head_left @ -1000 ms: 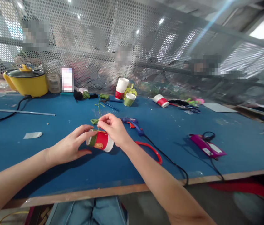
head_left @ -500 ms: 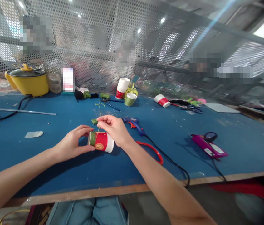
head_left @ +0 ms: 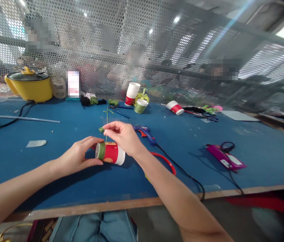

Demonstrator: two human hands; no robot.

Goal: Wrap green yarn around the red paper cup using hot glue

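Perforated metal mesh (head_left: 94, 40) rose along the far edge of a blue table (head_left: 94, 191), and over my remote feed I saw lights (head_left: 176, 19) shining beyond it. I took the red-and-white paper cup (head_left: 110, 153) as the centre of my clock, with twelve pointing away from the person. That cup lay on its side in front of the person, its left end banded with green yarn (head_left: 102, 150); I could not tell whether it touched the table. At nine o'clock the left hand (head_left: 83, 154) held the banded end, fingers curled at the upper edge and thumb at the lower. At one o'clock the right hand (head_left: 125, 136) had thumb and index finger pinched on a thin strand (head_left: 106, 137) — it ran up from the cup. A small green bundle (head_left: 101, 130) sat at eleven, just beside those fingertips. I noted the glue gun (head_left: 147, 130) at two and a curved red tube (head_left: 168, 160) near three. Farther off, a cup stack (head_left: 132, 92) and a green-wrapped cup (head_left: 141, 107) stood together at one, while another cup (head_left: 175, 108) lay tipped at two. Between ten and eleven stood a yellow pot (head_left: 35, 89) and a jar (head_left: 58, 88), with a lit phone (head_left: 73, 83) at eleven — and well out at three, a purple packet (head_left: 225, 158).
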